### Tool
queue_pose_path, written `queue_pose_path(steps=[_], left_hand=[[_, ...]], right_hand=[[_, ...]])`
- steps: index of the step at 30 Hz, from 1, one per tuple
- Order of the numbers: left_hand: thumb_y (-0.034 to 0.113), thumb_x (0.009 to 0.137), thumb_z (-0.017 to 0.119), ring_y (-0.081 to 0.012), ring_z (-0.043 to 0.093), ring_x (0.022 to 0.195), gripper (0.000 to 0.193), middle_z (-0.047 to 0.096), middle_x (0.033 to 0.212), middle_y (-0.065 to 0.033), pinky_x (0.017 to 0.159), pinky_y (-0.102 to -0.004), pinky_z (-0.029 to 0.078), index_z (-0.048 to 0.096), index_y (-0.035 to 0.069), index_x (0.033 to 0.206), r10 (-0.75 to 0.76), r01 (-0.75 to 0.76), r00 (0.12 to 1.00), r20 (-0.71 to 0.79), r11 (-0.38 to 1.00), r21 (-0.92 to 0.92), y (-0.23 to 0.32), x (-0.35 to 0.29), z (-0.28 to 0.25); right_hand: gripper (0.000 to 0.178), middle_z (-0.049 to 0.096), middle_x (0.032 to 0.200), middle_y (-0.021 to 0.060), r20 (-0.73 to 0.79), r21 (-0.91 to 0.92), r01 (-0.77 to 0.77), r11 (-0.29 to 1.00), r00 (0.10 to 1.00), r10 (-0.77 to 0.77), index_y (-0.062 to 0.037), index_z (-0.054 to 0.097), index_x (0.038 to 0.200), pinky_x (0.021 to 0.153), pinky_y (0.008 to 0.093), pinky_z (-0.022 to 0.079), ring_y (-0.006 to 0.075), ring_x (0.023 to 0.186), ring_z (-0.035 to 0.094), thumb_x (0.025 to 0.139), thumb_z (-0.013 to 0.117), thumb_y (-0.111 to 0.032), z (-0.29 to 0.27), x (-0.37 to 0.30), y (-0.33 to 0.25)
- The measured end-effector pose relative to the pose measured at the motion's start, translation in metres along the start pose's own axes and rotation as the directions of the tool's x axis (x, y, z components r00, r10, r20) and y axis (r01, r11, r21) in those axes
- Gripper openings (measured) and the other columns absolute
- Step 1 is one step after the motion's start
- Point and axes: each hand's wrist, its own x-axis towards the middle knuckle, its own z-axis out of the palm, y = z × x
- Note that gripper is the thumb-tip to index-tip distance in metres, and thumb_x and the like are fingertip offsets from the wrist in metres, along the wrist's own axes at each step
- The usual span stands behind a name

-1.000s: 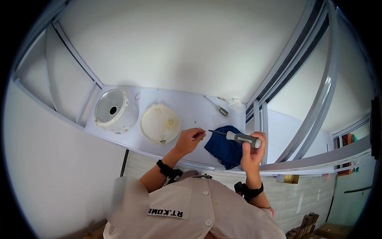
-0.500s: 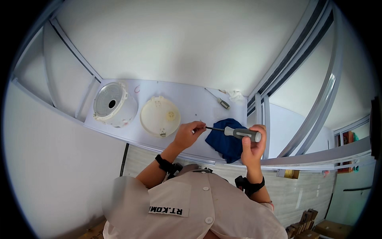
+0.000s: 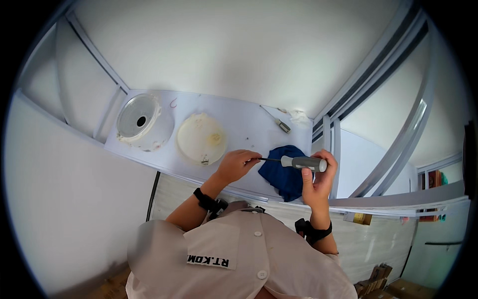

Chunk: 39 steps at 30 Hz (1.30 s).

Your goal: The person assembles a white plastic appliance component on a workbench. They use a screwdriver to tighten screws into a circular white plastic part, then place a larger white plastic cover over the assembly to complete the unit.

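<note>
My right hand (image 3: 318, 180) is closed round the grey handle of a screwdriver (image 3: 302, 163), which lies level and points left. At its tip the fingers of my left hand (image 3: 239, 164) are pinched together. Whatever small thing they hold there is hidden by the fingers. Below the screwdriver a dark blue cloth (image 3: 281, 180) lies bunched on the table. Left of my left hand rests a round, off-white lid (image 3: 196, 139) with a yellowish patch. Farther left stands a white cylindrical tub (image 3: 157, 130) with a dark hole in its bottom.
A second screwdriver (image 3: 282, 125) lies at the back right of the white table (image 3: 239, 119), beside a crumpled white wrapper (image 3: 299, 117). A thin red loop (image 3: 173, 103) lies behind the tub. Metal frame posts (image 3: 326, 130) rise at the right edge.
The view has shifted slightly. My left fingers have closed more tightly round the screwdriver's tip, and my right fingers have shifted a little on the handle.
</note>
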Motion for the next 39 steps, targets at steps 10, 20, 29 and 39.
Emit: queue_pose_path(steps=[10, 20, 29, 39], left_hand=[[0.020, 0.083, 0.086, -0.0243, 0.072, 0.077, 0.018, 0.078, 0.086, -0.0024, 0.071, -0.0396, 0.055, 0.081, 0.015, 0.099, 0.065, -0.088, 0.993, 0.099, 0.966, 0.242, -0.009, -0.025, -0.027], [0.019, 0.078, 0.089, -0.0209, 0.071, 0.078, 0.021, 0.078, 0.085, 0.0009, 0.079, -0.0369, 0.051, 0.080, 0.016, 0.096, -0.032, 0.023, 0.999, 0.020, 0.939, 0.342, -0.035, -0.065, -0.081], [0.019, 0.078, 0.088, -0.0213, 0.073, 0.102, 0.033, 0.081, 0.098, 0.0005, 0.103, -0.0426, 0.049, 0.079, 0.013, 0.109, -0.222, 0.211, 0.975, -0.002, 0.922, 0.323, -0.075, -0.083, -0.122], [0.026, 0.070, 0.093, -0.0210, 0.065, 0.127, 0.097, 0.079, 0.119, -0.0022, 0.131, -0.0488, 0.027, 0.050, 0.012, 0.156, -0.284, 0.193, 0.928, 0.242, 0.920, 0.340, -0.084, -0.085, -0.151]], right_hand=[[0.075, 0.063, 0.135, 0.0226, 0.385, -0.050, -0.158, 0.986, 0.908, 0.165, -0.0016, 0.031, 0.159, 0.101, 0.0392, 0.058, 0.0295, 0.122, 0.068, 0.096, 0.073, 0.000, 0.032, 0.013, -0.007], [0.068, 0.068, 0.127, 0.0230, 0.441, -0.064, -0.054, 0.997, 0.894, 0.076, -0.0013, 0.038, 0.152, 0.095, 0.0388, 0.061, 0.0302, 0.113, 0.073, 0.095, 0.074, 0.004, 0.116, 0.009, -0.002], [0.066, 0.071, 0.117, 0.0206, 0.212, 0.005, -0.126, 0.992, 0.970, 0.122, 0.0008, 0.039, 0.149, 0.090, 0.0355, 0.061, 0.0238, 0.106, 0.074, 0.096, 0.077, -0.001, 0.191, -0.012, 0.021], [0.064, 0.074, 0.105, 0.0170, 0.113, -0.126, -0.233, 0.964, 0.962, 0.247, -0.0002, 0.041, 0.147, 0.082, 0.0330, 0.062, 0.0216, 0.093, 0.077, 0.096, 0.080, -0.006, 0.222, -0.017, 0.035]])
